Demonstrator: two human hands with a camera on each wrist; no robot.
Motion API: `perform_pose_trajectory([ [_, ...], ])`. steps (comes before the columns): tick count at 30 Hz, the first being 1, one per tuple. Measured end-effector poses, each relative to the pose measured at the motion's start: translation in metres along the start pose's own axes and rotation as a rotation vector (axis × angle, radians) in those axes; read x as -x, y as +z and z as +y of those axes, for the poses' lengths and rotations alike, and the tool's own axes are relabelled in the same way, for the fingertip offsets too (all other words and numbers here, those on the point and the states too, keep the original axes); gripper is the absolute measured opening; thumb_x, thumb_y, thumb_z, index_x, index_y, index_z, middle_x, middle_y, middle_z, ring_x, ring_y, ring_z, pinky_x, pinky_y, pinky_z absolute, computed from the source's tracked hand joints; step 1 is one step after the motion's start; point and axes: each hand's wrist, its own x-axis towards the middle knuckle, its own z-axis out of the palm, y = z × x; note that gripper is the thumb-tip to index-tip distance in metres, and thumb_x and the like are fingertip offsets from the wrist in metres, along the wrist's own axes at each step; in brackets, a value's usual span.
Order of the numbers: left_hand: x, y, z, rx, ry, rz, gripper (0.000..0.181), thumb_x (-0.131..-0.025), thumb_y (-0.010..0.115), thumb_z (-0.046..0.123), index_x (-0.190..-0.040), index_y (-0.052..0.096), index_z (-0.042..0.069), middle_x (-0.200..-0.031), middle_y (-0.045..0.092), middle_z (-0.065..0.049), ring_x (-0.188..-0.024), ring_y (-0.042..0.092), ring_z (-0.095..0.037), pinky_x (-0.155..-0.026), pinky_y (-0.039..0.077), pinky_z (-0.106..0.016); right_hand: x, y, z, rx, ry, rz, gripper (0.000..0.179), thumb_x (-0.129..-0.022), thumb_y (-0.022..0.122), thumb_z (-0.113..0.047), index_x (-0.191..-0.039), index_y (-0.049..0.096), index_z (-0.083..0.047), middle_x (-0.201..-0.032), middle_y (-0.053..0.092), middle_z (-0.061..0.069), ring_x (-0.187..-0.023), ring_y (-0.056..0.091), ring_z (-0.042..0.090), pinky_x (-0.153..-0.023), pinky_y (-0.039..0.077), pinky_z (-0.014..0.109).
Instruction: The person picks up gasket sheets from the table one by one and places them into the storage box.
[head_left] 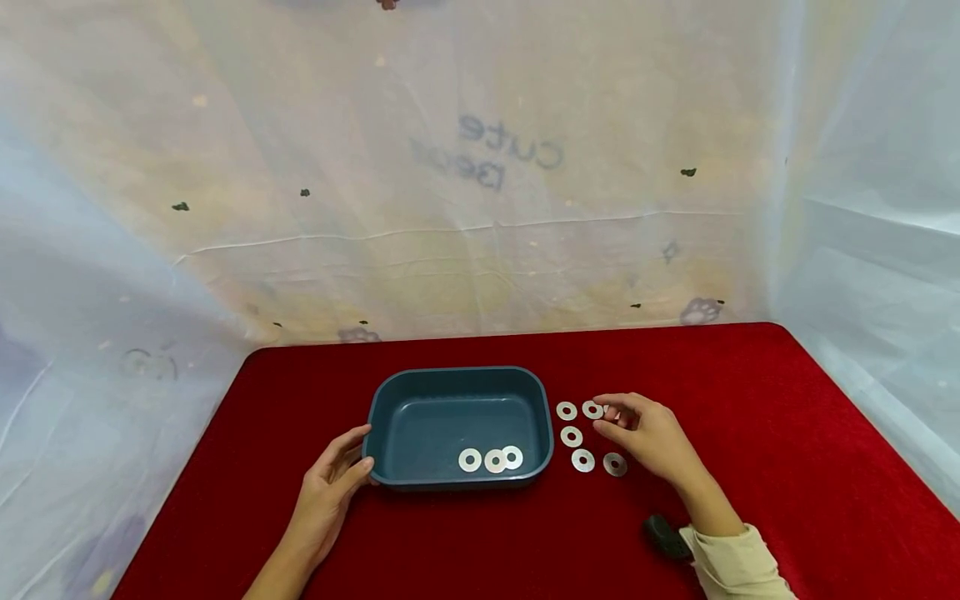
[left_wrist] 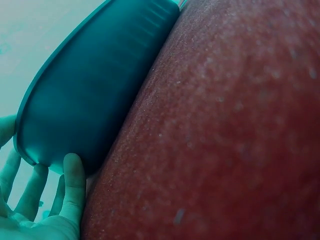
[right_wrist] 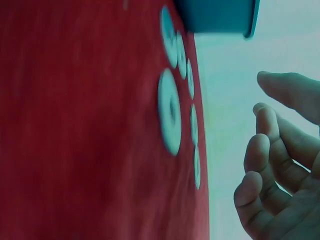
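Observation:
A blue-grey rectangular tub (head_left: 457,483) sits on the red cloth. My left hand (head_left: 328,483) touches its left end, with thumb and fingers spread against the wall in the left wrist view. Inside the tub, three flat silver washers (head_left: 470,460) lie near its front right, two overlapping. To the right of the tub, several more washers (head_left: 572,437) lie flat on the cloth. My right hand (head_left: 648,437) hovers over the far ones, its fingertips beside a washer (head_left: 592,409) and partly hiding another. Thumb and forefinger stand apart with nothing between them in the right wrist view.
The red cloth (head_left: 750,433) covers the table. A dark object (head_left: 666,537) shows beside the right sleeve (head_left: 738,562). Pale printed sheets (head_left: 480,275) hang behind the table and along both sides.

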Motion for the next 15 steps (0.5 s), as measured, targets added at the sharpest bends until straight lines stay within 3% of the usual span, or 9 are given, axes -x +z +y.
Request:
perform_pose_trajectory([
  [5,-0.001,0.001,0.000,-0.003,0.004,-0.002,0.052,-0.102,0.057,0.015,-0.150,0.039,0.010,-0.143,0.049,-0.006,-0.118,0.058,-0.012,-0.086,0.055,-0.025,-0.004,-0.007,0.020,0.021,0.025,0.010,0.034,-0.090,0.074,-0.025,-0.120,0.071,-0.010,-0.089,0.064,-0.002,-0.071,0.052,0.005,-0.063,0.043,0.023],
  [15,0.000,0.000,0.000,-0.010,0.001,0.002,0.052,-0.102,0.057,0.016,-0.150,0.039,0.010,-0.140,0.051,-0.002,-0.116,0.058,-0.008,-0.086,0.055,-0.024,-0.008,-0.006,0.045,-0.044,0.089,-0.027,0.035,-0.089,0.076,-0.022,-0.121,0.070,-0.006,-0.084,0.062,0.002,-0.067,0.050,0.003,-0.064,0.042,0.022],
])
